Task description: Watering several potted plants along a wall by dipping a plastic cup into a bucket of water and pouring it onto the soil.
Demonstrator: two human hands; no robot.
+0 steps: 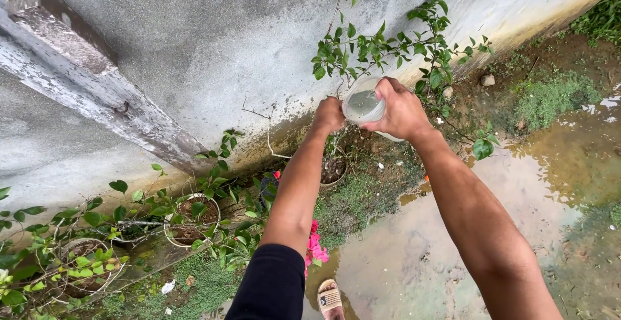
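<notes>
A: Locate the container and report the grip.

B: The clear plastic cup [364, 105] sits in your right hand [400, 110], tilted toward the grey wall [213, 42]; your fingers are wrapped around its side with the thumb over the rim; it hangs above the small pot [333, 170] at the foot of the wall. Your left hand [328, 114] is just beside the cup on its wall-facing side, fingers curled closed; whether they touch the cup or a stem, you cannot tell.

A: Handling characteristics?

B: Judge it light and thin-walled; it holds water, so the weight shifts as it tips; the sides will likely flex under squeeze and may be wet and slippery; grip mid-body, not the rim alone.

A: Surroundings and obstructions?

B: The leafy shrub [388, 42] spreads directly behind and above the cup; its thin branches crowd the hands. Further along the wall from the small pot stand a larger pot [189, 220] and a third pot [84, 268] among foliage; pink flowers [315, 245] lie below the left forearm; a muddy puddle [517, 184] covers the ground opposite the wall; a sandalled foot [330, 299] stands at its edge.
</notes>
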